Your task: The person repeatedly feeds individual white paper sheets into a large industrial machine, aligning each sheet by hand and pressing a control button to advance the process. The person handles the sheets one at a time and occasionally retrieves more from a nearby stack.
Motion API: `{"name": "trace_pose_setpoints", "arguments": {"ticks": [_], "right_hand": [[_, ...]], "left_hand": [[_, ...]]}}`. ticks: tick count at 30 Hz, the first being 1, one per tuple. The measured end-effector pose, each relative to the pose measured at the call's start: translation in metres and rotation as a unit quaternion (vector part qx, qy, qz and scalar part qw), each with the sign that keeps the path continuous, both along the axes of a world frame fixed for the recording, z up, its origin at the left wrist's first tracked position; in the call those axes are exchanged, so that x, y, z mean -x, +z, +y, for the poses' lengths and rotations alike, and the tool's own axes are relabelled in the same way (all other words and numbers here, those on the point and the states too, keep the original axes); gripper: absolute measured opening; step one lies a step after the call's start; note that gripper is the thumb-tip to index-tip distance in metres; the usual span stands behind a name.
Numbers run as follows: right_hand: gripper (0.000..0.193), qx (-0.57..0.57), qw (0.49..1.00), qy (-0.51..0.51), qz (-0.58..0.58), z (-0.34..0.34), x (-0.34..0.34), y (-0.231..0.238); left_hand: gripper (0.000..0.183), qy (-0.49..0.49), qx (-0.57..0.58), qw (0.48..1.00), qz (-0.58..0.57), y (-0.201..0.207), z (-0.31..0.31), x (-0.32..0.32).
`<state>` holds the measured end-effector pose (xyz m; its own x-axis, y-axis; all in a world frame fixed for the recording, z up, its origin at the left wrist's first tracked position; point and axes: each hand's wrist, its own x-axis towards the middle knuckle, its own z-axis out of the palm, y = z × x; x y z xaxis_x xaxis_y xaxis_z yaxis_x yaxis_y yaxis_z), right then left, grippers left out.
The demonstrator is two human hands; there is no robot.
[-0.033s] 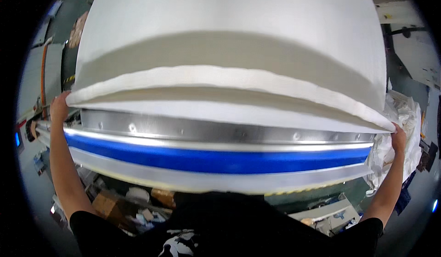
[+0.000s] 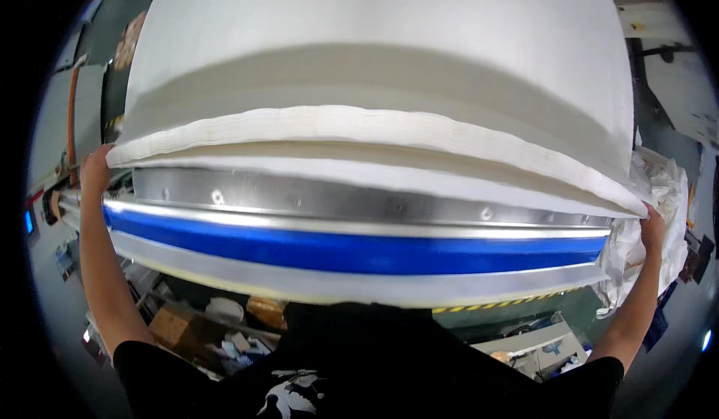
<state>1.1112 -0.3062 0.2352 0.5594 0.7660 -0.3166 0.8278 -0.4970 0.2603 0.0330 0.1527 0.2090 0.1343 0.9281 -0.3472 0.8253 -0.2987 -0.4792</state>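
A wide stack of thin white sheets, cloth or paper, has its layered near edge (image 2: 329,123) bowed up across the view, with a shaded hollow behind it. My left hand (image 2: 96,170) is closed on the left end of this edge, fingers partly hidden. At the opposite end, my right hand (image 2: 652,224) grips the right corner. Both arms are spread wide. Under the raised edge, a white layer (image 2: 352,175) shows above a bare metal strip (image 2: 344,200) with several screws or dimples.
A blue band (image 2: 352,253) and a pale strip (image 2: 359,283) run along the table's near side. Crumpled white plastic sheeting (image 2: 663,187) hangs beside my right hand. Below lie a cardboard box (image 2: 178,333) and a grey case (image 2: 550,348). Yellow-black tape (image 2: 509,301) marks the floor.
The metal strip and blue band sit slightly higher in view, and more floor tape shows. Both hands keep hold of the stack's edge, almost unmoved.
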Motion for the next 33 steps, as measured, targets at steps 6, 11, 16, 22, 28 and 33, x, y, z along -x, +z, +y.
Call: {"name": "trace_pose_setpoints", "arguments": {"ticks": [6,11,16,22,28,33], "right_hand": [[0.039,0.151,0.988,0.032,-0.007,-0.071,0.021,-0.012],[0.034,0.293,0.954,0.064,0.007,-0.11,0.053,-0.044],[0.03,0.434,0.898,0.074,0.003,-0.127,0.077,-0.061],[0.023,0.418,0.905,0.071,0.007,-0.152,0.075,-0.082],[0.019,0.355,0.931,0.09,0.004,-0.174,0.061,-0.098],[0.017,0.351,0.933,0.077,0.019,-0.177,0.055,-0.107]], "left_hand": [[0.031,0.0,0.155,0.985,0.081,-0.014,-0.073,0.05],[0.029,-0.045,0.276,0.936,0.215,-0.051,-0.143,0.056],[0.021,0.002,0.353,0.891,0.286,-0.079,-0.171,0.04],[0.02,0.031,0.347,0.893,0.283,-0.115,-0.166,0.046],[0.027,0.055,0.238,0.929,0.278,-0.126,-0.163,0.061],[0.028,0.233,0.088,0.939,0.238,-0.086,-0.139,0.039]]}}
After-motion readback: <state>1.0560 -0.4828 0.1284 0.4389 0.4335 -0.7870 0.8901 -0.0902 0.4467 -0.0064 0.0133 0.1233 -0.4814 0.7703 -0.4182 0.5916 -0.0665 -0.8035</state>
